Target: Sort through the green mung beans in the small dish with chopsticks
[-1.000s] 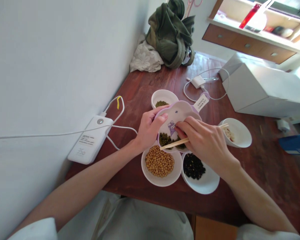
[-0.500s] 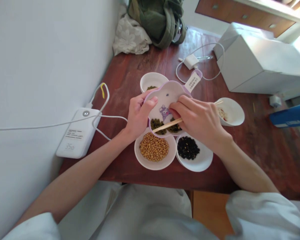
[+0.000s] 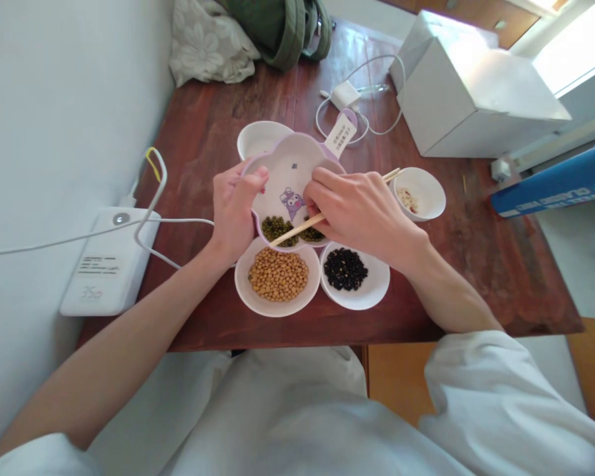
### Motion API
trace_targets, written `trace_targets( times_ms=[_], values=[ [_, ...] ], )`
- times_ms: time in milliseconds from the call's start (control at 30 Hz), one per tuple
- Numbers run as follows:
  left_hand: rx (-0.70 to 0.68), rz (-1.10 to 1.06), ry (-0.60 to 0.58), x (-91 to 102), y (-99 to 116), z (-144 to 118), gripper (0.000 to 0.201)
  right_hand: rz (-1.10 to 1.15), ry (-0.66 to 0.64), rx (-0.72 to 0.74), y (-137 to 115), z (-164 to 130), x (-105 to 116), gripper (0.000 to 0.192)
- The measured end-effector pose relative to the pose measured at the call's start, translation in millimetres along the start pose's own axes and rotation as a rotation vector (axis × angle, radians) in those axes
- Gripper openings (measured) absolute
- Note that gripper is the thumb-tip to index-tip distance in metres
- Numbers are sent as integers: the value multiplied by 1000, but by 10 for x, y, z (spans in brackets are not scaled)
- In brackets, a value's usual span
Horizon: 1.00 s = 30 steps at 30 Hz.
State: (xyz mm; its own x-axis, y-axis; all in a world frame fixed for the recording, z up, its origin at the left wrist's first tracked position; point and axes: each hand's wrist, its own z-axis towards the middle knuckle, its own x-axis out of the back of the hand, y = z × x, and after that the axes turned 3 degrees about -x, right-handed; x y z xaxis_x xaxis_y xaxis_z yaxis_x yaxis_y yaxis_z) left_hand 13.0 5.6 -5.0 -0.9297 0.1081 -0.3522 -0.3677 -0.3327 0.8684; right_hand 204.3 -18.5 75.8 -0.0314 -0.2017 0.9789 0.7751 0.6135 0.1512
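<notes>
My left hand (image 3: 233, 211) is closed on the left edge of a flower-shaped bowl (image 3: 272, 182) with a purple rim, thumb inside. The bowl tilts toward me, and green beans (image 3: 276, 229) lie gathered in its near lobes. Wooden chopsticks (image 3: 292, 233) are gripped in my right hand (image 3: 364, 208), their tips by those beans. My right fingers reach inside the bowl; whether they also touch it, I cannot tell. Beneath its near edge stand a white bowl (image 3: 277, 309) of yellow beans (image 3: 279, 274) and another white bowl (image 3: 374, 291) with black beans (image 3: 346, 269).
A white bowl (image 3: 258, 135) sits behind, partly hidden. Another bowl (image 3: 429, 192) at right holds pale pieces. A power bank (image 3: 106, 264) with a cable lies left, by the wall. Farther back are a charger (image 3: 345, 96), white box (image 3: 456, 92) and green bag (image 3: 268, 30).
The camera view has turned, so everything appears farther left and higher. Both hands keep nearly the same hold on the bowl and chopsticks.
</notes>
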Motion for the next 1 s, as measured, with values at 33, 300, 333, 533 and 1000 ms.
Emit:
trace_targets(
  times_ms=[33, 300, 333, 533, 1000],
  values=[
    [10, -10, 5, -7, 5, 2, 26, 18, 20, 17, 6, -12, 17, 20],
    [144, -1, 113, -99, 109, 4, 26, 189, 103, 313, -177, -178, 147, 25],
    [125, 6, 110, -99, 104, 0, 26, 180, 92, 344, -198, -185, 148, 25],
    [110, 31, 125, -78, 107, -28, 23, 274, 250, 401, -99, -197, 237, 31],
    [147, 96, 39, -34, 209, -19, 24, 661, 374, 110, 449, -326, 527, 24]
  ],
)
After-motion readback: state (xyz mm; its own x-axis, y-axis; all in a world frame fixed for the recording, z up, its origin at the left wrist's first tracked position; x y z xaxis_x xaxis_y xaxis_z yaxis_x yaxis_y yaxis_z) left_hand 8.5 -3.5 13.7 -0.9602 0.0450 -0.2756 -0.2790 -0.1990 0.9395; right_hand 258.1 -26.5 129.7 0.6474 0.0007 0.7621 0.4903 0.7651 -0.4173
